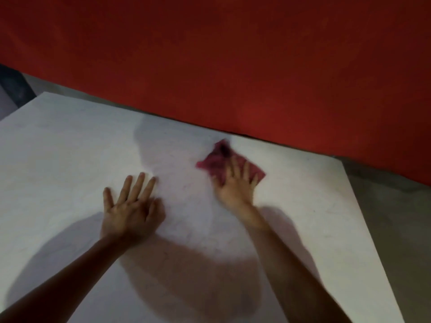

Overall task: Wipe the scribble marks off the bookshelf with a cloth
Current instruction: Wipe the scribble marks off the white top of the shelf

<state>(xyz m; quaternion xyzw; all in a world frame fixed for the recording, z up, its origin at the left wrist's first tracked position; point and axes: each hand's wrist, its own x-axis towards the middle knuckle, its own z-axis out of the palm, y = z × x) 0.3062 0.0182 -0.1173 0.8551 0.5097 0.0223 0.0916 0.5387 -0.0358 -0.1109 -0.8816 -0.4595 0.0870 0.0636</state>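
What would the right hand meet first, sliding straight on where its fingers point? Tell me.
Beyond the cloth under the right hand, only bare bookshelf top lies ahead; then probably the red wall, though depth there is unclear.

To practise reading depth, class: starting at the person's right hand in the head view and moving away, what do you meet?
Right hand → crumpled maroon cloth under its fingers → far edge of the flat white bookshelf panel → red wall.
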